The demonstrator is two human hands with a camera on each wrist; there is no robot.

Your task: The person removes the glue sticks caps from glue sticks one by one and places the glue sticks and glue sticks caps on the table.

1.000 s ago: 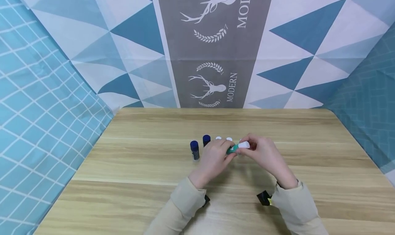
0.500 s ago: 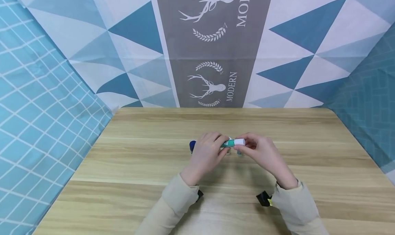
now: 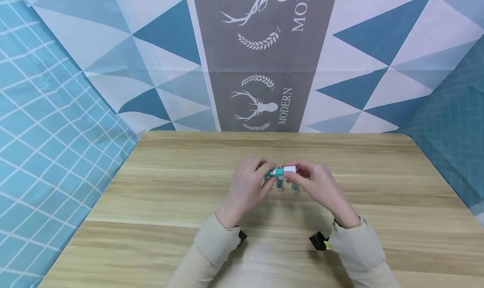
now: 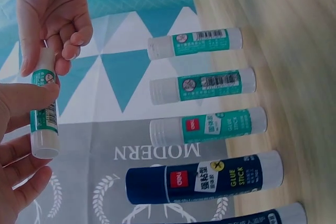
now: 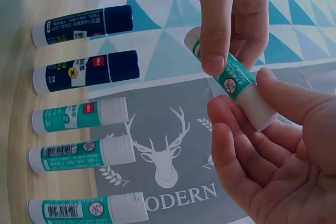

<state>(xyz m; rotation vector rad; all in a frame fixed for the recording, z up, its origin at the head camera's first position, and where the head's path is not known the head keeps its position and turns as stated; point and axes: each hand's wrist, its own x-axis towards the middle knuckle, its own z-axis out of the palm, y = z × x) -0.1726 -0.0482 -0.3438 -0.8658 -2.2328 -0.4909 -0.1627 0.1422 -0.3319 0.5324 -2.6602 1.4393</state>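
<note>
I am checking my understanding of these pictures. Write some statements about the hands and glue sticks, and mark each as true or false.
1. The left hand and right hand hold the same glue stick. True.
2. Its label is blue. False: it is green.
3. The right hand holds the white cap end. True.
4. Two blue glue sticks stand on the table. True.
5. Three green glue sticks lie flat. False: these green glue sticks stand upright.

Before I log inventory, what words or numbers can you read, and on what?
"MODERN": grey backdrop
"deli": inner navy glue stick, adjacent green glue stick
"GLUE STICK": both
"强粘型": navy one
All other print, including on the held glue stick: too small or blurred
</note>
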